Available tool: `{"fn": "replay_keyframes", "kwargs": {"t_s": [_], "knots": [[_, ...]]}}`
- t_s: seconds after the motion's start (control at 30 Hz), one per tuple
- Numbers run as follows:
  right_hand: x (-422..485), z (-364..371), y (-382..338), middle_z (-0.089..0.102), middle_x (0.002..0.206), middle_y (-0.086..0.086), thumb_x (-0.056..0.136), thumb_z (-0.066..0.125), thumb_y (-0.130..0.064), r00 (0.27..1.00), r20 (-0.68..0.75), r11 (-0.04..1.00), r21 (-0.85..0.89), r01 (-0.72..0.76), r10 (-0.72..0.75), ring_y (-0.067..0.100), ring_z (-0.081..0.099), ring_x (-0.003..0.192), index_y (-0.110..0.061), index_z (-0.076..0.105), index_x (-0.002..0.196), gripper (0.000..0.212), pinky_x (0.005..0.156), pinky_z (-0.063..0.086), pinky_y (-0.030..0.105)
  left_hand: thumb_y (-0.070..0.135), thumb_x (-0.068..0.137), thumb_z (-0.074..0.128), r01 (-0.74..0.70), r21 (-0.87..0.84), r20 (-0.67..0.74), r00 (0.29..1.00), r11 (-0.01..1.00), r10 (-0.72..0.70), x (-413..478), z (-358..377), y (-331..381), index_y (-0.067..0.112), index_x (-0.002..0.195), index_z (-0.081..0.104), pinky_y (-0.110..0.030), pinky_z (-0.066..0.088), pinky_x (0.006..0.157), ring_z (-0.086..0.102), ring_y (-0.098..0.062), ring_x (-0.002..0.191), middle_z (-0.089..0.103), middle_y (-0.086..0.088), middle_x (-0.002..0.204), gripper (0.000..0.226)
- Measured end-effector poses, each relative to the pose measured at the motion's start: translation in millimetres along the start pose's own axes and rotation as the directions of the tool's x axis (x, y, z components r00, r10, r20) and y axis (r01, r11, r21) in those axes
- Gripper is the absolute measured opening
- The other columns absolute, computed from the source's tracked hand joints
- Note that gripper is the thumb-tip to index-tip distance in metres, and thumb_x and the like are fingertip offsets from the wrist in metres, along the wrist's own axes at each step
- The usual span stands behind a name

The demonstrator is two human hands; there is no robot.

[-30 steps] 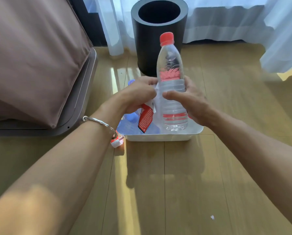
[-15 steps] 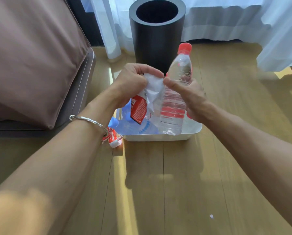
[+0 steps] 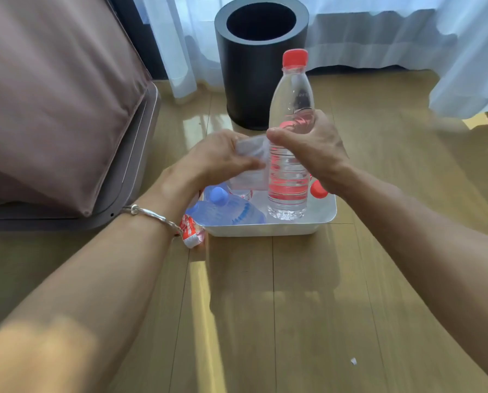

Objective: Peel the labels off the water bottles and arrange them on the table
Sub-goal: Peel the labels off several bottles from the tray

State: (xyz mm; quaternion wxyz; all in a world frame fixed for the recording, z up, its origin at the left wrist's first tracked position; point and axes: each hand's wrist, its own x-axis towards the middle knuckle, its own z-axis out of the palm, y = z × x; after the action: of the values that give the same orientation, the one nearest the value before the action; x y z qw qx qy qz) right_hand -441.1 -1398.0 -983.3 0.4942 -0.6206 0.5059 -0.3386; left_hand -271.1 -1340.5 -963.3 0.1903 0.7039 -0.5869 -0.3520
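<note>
A clear water bottle (image 3: 289, 171) with a red cap stands upright over the white tray (image 3: 268, 229), and my right hand (image 3: 311, 146) grips it around the middle. My left hand (image 3: 220, 157) pinches the peeled label (image 3: 251, 163), whose white back faces me and which still touches the bottle's left side. A blue-capped bottle (image 3: 228, 209) lies in the tray's left part. Another red cap (image 3: 318, 190) shows behind the held bottle. A crumpled red-and-white label (image 3: 191, 232) lies on the floor at the tray's left corner.
A black cylindrical bin (image 3: 261, 63) stands open just behind the tray. A brown cushion on a grey frame (image 3: 55, 103) fills the left. White curtains (image 3: 407, 32) hang along the back. Wooden floor (image 3: 279, 307) stretches in front, with a small white scrap (image 3: 353, 361) on it.
The bottle went from tilted right back to upright. The label's red printed side is no longer visible; its white back now shows in my left hand, lower and closer to the bottle.
</note>
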Motion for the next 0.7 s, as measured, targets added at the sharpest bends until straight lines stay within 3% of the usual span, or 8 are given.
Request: {"fn": "replay_keyframes", "kwargs": {"t_s": [0.07,0.13,0.23,0.3,0.47,0.6,0.67,0.7], "knots": [[3.2,-4.2,-2.3,0.063,0.092,-0.012,0.076,0.080,-0.036,1.000,0.011,1.000,0.008,0.012,-0.012,0.001,0.061,0.084,-0.031,0.053,0.097,0.034,0.069,0.048,0.019,0.031,0.090,0.069,-0.044,-0.034,-0.095,0.995,0.998,0.041,4.1,-0.1,-5.1,0.018,0.084,0.075,-0.029,0.043,0.069,0.053,-0.009,0.067,0.061,0.008,0.067,0.016],[5.7,-6.2,-7.9,0.065,0.095,-0.009,0.071,0.082,-0.035,0.999,0.037,0.997,0.075,0.015,-0.018,0.004,0.065,0.087,-0.031,0.053,0.098,0.039,0.077,0.054,0.026,0.026,0.090,0.069,-0.070,-0.151,-0.148,0.988,0.986,0.048,7.5,-2.8,-7.4,0.013,0.089,0.077,-0.031,0.046,0.069,0.055,-0.009,0.069,0.064,0.003,0.074,0.015],[12.1,-8.1,-11.3,0.063,0.113,0.006,0.055,0.083,-0.039,0.992,0.129,0.965,0.261,-0.028,-0.006,0.023,0.067,0.106,-0.016,0.046,0.126,0.082,0.091,0.057,0.047,0.005,0.088,0.067,-0.088,-0.434,-0.149,0.989,0.897,0.025,5.5,-9.4,-2.7,0.005,0.089,0.074,-0.024,0.051,0.063,0.064,-0.010,0.067,0.070,0.000,0.075,0.007],[13.5,-7.8,-11.0,0.062,0.116,0.011,0.056,0.082,-0.034,0.984,0.179,0.920,0.383,-0.078,0.010,0.028,0.067,0.106,-0.008,0.043,0.131,0.088,0.092,0.055,0.050,-0.001,0.085,0.067,-0.121,-0.510,-0.124,0.990,0.851,0.066,2.8,-11.8,1.5,0.004,0.089,0.073,-0.024,0.054,0.064,0.069,-0.012,0.069,0.073,0.001,0.075,0.009],[15.5,0.0,-10.9,0.065,0.103,0.010,0.070,0.081,-0.029,0.986,0.155,0.796,0.588,-0.148,0.069,0.023,0.070,0.090,-0.008,0.052,0.120,0.062,0.081,0.058,0.045,-0.004,0.087,0.060,-0.179,-0.576,-0.087,0.984,0.798,0.157,-2.8,-14.9,14.7,0.015,0.077,0.069,-0.022,0.053,0.060,0.067,-0.009,0.062,0.071,0.006,0.067,0.024],[11.0,18.2,-13.7,0.067,0.116,0.014,0.060,0.091,-0.044,0.977,0.093,0.836,0.505,-0.214,0.194,0.029,0.073,0.095,-0.010,0.048,0.125,0.085,0.078,0.060,0.053,0.011,0.085,0.063,-0.173,-0.550,-0.091,0.985,0.817,0.147,-1.5,-8.5,17.9,0.022,0.066,0.064,-0.028,0.049,0.063,0.060,-0.011,0.061,0.064,0.005,0.065,0.021],[7.5,27.0,-10.6,0.067,0.115,0.016,0.050,0.094,-0.047,0.971,0.093,0.823,0.516,-0.237,0.222,0.031,0.073,0.093,-0.008,0.048,0.125,0.096,0.078,0.060,0.052,0.016,0.080,0.062,-0.151,-0.550,-0.069,0.988,0.822,0.135,-2.9,-4.8,17.7,0.013,0.077,0.064,-0.032,0.051,0.070,0.062,-0.017,0.069,0.065,-0.003,0.073,0.005],[6.7,28.5,-8.1,0.067,0.114,0.017,0.049,0.094,-0.046,0.969,0.091,0.817,0.524,-0.242,0.229,0.031,0.073,0.093,-0.008,0.048,0.124,0.096,0.078,0.060,0.052,0.017,0.079,0.061,-0.131,-0.555,-0.042,0.991,0.822,0.129,-4.8,-3.1,18.1,0.007,0.084,0.063,-0.035,0.051,0.074,0.063,-0.021,0.074,0.065,-0.008,0.078,0.012]]}}
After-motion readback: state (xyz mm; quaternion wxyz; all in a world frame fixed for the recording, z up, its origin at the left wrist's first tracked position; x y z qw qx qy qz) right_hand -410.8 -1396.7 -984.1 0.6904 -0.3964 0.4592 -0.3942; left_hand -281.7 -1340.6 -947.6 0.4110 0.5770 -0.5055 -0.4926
